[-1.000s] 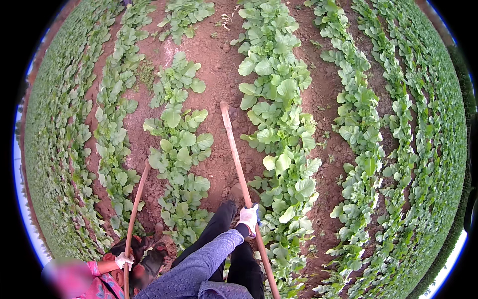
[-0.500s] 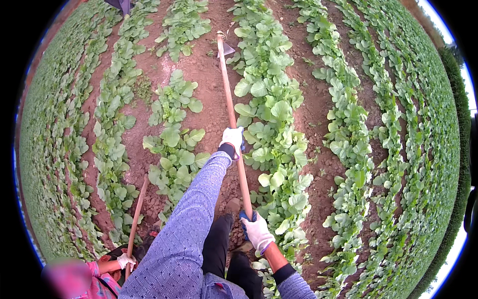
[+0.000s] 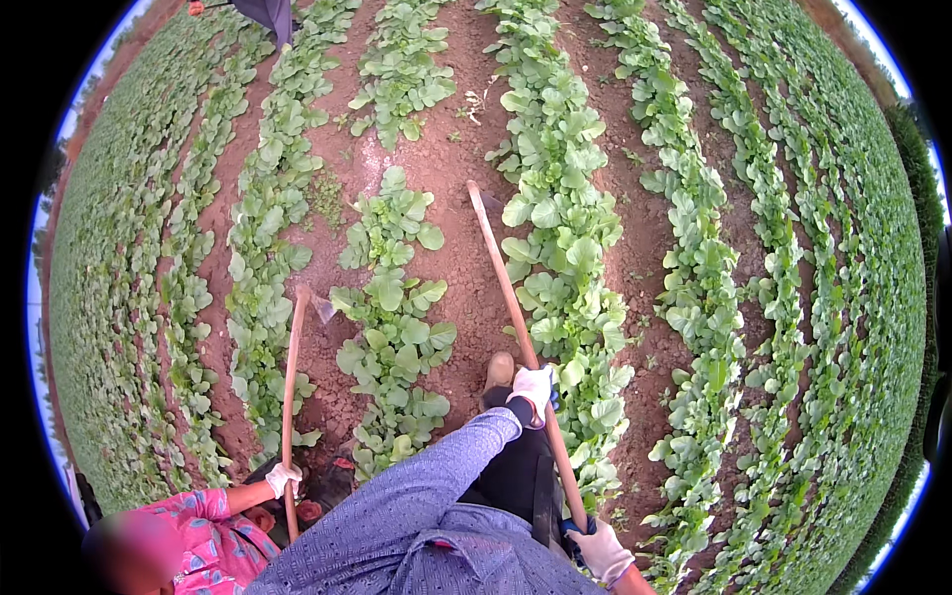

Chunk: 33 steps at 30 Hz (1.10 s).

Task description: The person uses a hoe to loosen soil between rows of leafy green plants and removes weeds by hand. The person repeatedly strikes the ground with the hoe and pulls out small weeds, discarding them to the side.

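A long wooden-handled hoe (image 3: 511, 299) slants through the middle of the view, between two leafy crop rows. My left hand (image 3: 534, 389), in a white work glove, is closed round the handle's middle. Lower down, near the rear end of the handle, my right hand (image 3: 601, 548) grips it in a similar glove. The hoe's metal blade (image 3: 490, 201) is at the far end by the soil, beside the leaves of the row on its right; part of it is hard to see. My boot (image 3: 501, 369) shows just left of my left hand.
At the lower left a person in a pink patterned shirt (image 3: 213, 516) holds another hoe (image 3: 294, 367) with a gloved hand (image 3: 284, 479). A leafy row (image 3: 392, 297) lies between us. More rows (image 3: 694, 288) run on the right. Dark cloth (image 3: 268, 14) shows at the far left.
My hoe and both hands have come back toward me and to the right; the blade is nearer. The other person's hoe has moved forward, its blade now in view.
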Available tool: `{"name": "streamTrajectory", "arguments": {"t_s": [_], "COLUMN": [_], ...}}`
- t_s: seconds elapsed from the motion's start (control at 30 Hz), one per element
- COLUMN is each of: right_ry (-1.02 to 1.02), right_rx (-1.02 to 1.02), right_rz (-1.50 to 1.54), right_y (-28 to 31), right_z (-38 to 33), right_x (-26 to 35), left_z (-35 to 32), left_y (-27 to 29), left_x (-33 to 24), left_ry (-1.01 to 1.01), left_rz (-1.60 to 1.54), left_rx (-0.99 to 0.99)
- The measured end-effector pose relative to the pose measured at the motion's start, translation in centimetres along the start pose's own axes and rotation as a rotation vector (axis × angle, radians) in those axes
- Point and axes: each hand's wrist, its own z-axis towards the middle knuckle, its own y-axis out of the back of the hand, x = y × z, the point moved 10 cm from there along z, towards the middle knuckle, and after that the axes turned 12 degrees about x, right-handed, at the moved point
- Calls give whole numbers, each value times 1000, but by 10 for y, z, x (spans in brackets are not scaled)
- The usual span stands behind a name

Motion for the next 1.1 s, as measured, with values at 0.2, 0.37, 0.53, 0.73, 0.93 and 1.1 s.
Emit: {"name": "streamTrajectory", "arguments": {"t_s": [0.2,0.37,0.53,0.73,0.93,1.1], "right_ry": [-111,-184,-119,5,-131,-31], "right_rx": [-4,52,-90,-40,-22,-43], "right_rz": [-112,123,-291,-71,-23,92], "right_y": [37,45,70,71,65,62], "right_z": [-22,-39,13,76,-19,-12], "right_x": [63,106,74,198,154,132], "left_z": [64,79,79,152,83,73], "left_y": [17,40,-20,9,-21,-7], "left_x": [-26,-63,-127,-259,-158,-146], "left_ry": [-134,135,146,-16,209,327], "left_rz": [570,-6,9,287,22,39], "left_rx": [4,-68,-76,-178,-83,-113]}}
